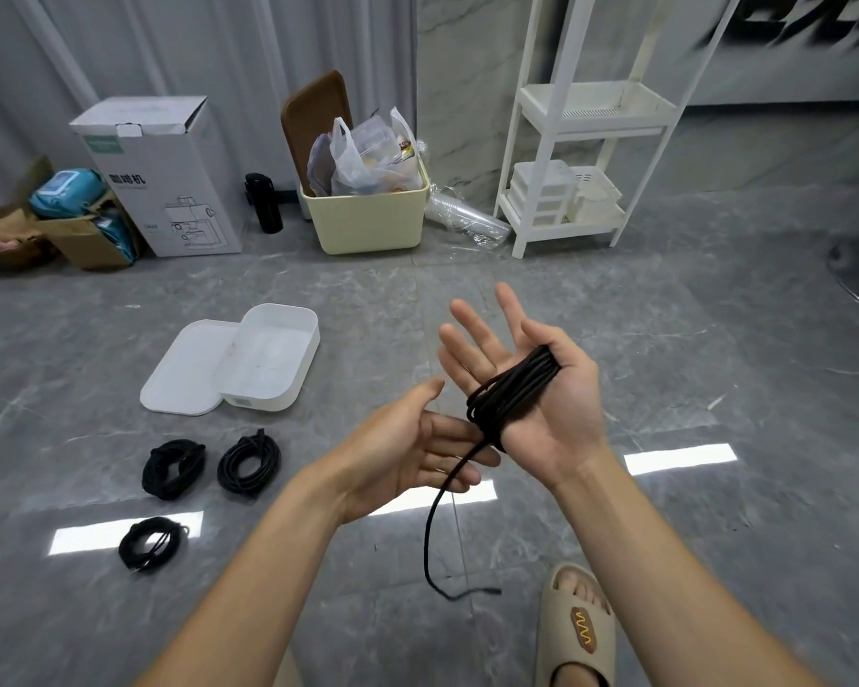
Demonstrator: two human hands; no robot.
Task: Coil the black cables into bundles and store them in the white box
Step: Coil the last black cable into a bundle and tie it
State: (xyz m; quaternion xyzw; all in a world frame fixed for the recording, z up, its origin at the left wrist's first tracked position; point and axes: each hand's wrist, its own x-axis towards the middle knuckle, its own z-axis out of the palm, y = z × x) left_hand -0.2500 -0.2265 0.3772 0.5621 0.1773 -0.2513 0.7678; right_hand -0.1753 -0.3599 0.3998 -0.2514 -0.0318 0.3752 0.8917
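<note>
Head view: looking down at two bare forearms over a grey marbled floor (665,339).
Right hand (531,384): palm up, fingers straight and spread; it grips nothing, but a black cable (512,389) is wound in several loops across the palm, passing between thumb and forefinger and round the heel of the hand.
Left hand (417,448): palm turned toward the right hand, fingers relaxed and mostly straight, lying just beside the right wrist; the cable's loose run crosses in front of its fingers, and whether they pinch it I cannot tell.
Cable tail: hangs from below the right hand, curves down and ends in a small hook low in the picture; whether the tip touches the floor is unclear.
White box (269,359): open on the floor, left of the hands and well apart from them, nothing showing inside; its lid (184,369) lies flat against its left side, partly under it.
Coiled bundles: three black ones on the floor nearer than the box, two side by side (172,468) (249,463) and a thinner one (152,542) closer to the camera.
Foot: a beige slipper (576,632) with a hot-dog picture, lower right.
Back wall: a cardboard carton (164,176), a cream bin (368,215) stuffed with plastic bags, a white shelf rack (581,141).
</note>
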